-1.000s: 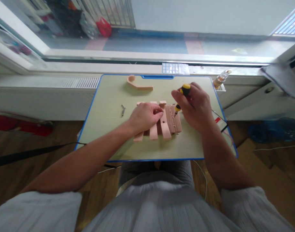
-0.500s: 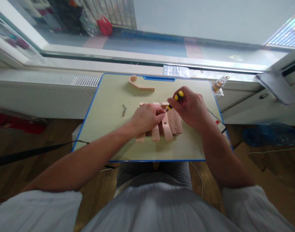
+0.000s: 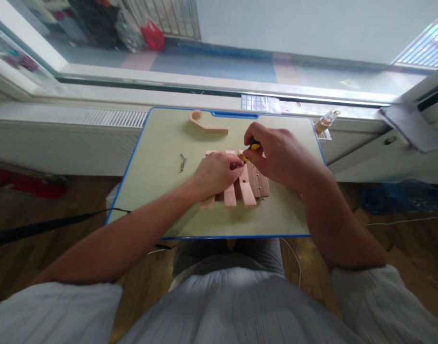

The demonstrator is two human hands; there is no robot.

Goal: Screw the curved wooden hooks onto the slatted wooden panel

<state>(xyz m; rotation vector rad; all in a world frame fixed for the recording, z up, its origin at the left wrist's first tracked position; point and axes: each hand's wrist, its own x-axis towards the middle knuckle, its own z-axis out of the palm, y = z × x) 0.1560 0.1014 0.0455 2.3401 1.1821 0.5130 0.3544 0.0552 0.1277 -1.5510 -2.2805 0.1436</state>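
My right hand (image 3: 276,153) is wrapped round the yellow-and-black handle of a screwdriver (image 3: 254,145), which slants down to the left. At its tip, the thumb and forefinger of my left hand (image 3: 219,172) are pinched together; what lies between them is hidden. Both hands are over a pale wooden strip (image 3: 248,191) with a dark hole in it. This strip and two similar ones, partly under my left hand, lie across a brown grooved wooden board (image 3: 260,181) with small holes. Two loose screws (image 3: 183,162) lie left of my left hand.
A hooked pale wooden piece (image 3: 212,128) lies at the back of the blue-edged table (image 3: 158,143). Behind stand the window sill and a radiator (image 3: 111,118). A clear bottle (image 3: 325,123) stands beyond the right back corner. A black strap (image 3: 61,223) hangs at the left.
My right hand has shifted left and turned over the screwdriver, covering more of its handle. My left hand keeps its pinch at the tip. The view has moved slightly.
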